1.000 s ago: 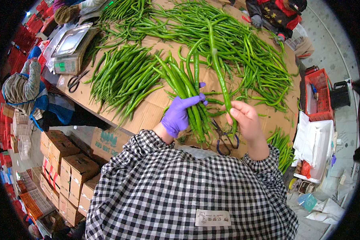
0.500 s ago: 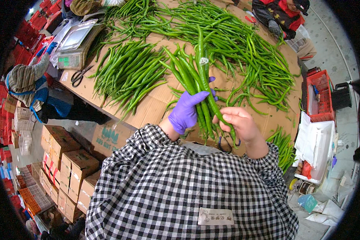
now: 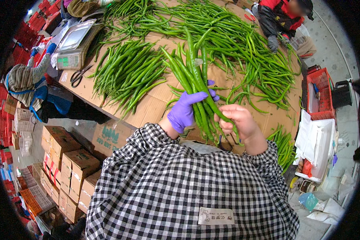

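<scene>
Head view: long green pepper bunch (image 3: 196, 80)

Single head-worn fisheye view, looking steeply down, close over table (image 3: 148, 108)

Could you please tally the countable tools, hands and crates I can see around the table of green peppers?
Gloved left hand: 1
Bare right hand: 1
Held pepper bunch: 1
Weighing scale: 1
Black scissors: 1
Red crate: 1
Total: 6

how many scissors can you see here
2, maybe more hidden: black-handled scissors on the cardboard beside the scale; a pair at the far table edge. Dark loops below the right hand are unclear.
</scene>
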Motion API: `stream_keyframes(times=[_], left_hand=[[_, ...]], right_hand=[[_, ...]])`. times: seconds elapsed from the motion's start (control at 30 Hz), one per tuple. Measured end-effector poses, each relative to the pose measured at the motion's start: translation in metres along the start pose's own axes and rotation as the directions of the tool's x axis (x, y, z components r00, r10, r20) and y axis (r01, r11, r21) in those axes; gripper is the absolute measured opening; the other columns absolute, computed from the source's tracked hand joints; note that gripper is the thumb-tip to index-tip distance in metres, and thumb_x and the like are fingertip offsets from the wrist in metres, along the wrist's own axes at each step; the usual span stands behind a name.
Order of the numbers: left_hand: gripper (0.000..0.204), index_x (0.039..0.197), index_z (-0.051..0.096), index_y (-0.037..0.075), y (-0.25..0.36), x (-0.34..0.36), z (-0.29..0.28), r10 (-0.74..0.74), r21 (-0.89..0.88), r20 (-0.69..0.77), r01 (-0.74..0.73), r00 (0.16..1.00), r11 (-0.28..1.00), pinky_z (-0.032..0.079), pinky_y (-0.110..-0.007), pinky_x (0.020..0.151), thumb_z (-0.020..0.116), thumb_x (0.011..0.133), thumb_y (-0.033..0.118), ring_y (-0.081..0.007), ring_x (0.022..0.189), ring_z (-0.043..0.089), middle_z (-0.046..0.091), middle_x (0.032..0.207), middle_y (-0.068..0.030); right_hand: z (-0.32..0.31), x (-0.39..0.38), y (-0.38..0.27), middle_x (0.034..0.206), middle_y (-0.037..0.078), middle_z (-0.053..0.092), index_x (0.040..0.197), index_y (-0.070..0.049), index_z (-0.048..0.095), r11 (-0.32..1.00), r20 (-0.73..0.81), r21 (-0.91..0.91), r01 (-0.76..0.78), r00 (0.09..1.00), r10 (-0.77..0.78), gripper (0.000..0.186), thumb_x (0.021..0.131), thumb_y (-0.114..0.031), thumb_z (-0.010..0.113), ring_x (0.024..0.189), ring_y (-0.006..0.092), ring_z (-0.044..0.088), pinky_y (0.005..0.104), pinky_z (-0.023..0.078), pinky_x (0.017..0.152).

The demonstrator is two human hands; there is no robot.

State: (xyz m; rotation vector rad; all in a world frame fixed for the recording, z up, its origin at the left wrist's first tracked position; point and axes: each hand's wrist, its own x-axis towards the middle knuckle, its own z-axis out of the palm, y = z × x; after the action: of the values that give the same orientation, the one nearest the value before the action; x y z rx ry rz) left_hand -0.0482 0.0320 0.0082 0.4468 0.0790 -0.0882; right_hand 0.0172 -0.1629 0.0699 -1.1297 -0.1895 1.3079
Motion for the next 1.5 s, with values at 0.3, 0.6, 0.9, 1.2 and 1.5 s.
stream_keyframes(times=[0.3, 0.6, 0.9, 1.2, 1.5], left_hand=[[0.059, 0.131, 0.047, 0.0, 0.004, -0.002, -0.008, 0.015, 0.087, 0.04, -0.019, 0.999, 0.996, 0.052, -0.037, 0.085, 0.069, 0.079, 0.018, -0.0243, 0.094, 0.062, 0.062, 0.102, -0.0101], [0.06, 0.126, 0.052, -0.001, 0.006, -0.001, 0.008, -0.004, 0.353, 0.016, -0.001, 1.0, 0.936, 0.052, -0.035, 0.083, 0.075, 0.075, 0.022, -0.0228, 0.09, 0.065, 0.066, 0.098, -0.0111], [0.054, 0.127, 0.053, 0.001, 0.007, -0.002, 0.006, -0.023, 0.337, -0.022, 0.029, 0.999, 0.941, 0.052, -0.035, 0.084, 0.071, 0.08, 0.02, -0.0216, 0.091, 0.064, 0.066, 0.101, -0.0094], [0.033, 0.122, 0.056, 0.004, 0.024, 0.035, -0.021, 0.065, -0.407, -0.084, -0.094, 0.994, 0.909, 0.053, -0.036, 0.086, 0.063, 0.092, 0.015, -0.0223, 0.094, 0.063, 0.065, 0.099, -0.0081], [0.03, 0.116, 0.059, 0.004, 0.044, 0.053, -0.025, 0.105, -0.483, -0.02, -0.101, 0.994, 0.87, 0.053, -0.04, 0.089, 0.065, 0.091, 0.019, -0.0244, 0.093, 0.064, 0.066, 0.097, -0.0099]], right_hand=[[-0.005, 0.009, 0.008, 0.073, 0.001, 0.054, 0.102, -0.003, 0.059, 0.949, -0.241, -0.316, 0.004, 0.967, -0.084, 0.016, 0.096, -0.017, 0.059, 0.06, 0.0076, 0.047, 0.0242, 0.038, 0.051], [0.026, 0.036, -0.057, 0.096, 0.001, 0.064, 0.11, 0.0, 0.063, 0.617, -0.148, -0.643, 0.453, 0.718, -0.68, 0.018, 0.093, -0.004, 0.061, 0.086, 0.0079, 0.059, 0.023, 0.049, 0.076], [0.038, 0.022, -0.055, 0.085, 0.003, 0.064, 0.095, 0.0, 0.063, 0.539, -0.041, -0.747, 0.39, 0.782, -0.622, 0.007, 0.089, -0.001, 0.065, 0.077, 0.0087, 0.059, 0.0244, 0.049, 0.068], [-0.041, -0.096, 0.036, 0.07, 0.01, 0.061, 0.082, 0.0, 0.063, 0.465, -0.538, -0.826, -0.32, 0.693, -0.48, 0.013, 0.082, -0.01, 0.072, 0.062, 0.0175, 0.059, 0.0286, 0.047, 0.058], [-0.071, -0.199, 0.18, 0.078, 0.023, 0.065, 0.086, -0.002, 0.069, 0.001, -0.516, -0.832, -0.555, 0.774, 0.366, 0.017, 0.077, -0.016, 0.064, 0.072, 0.0412, 0.064, 0.0462, 0.052, 0.067]])
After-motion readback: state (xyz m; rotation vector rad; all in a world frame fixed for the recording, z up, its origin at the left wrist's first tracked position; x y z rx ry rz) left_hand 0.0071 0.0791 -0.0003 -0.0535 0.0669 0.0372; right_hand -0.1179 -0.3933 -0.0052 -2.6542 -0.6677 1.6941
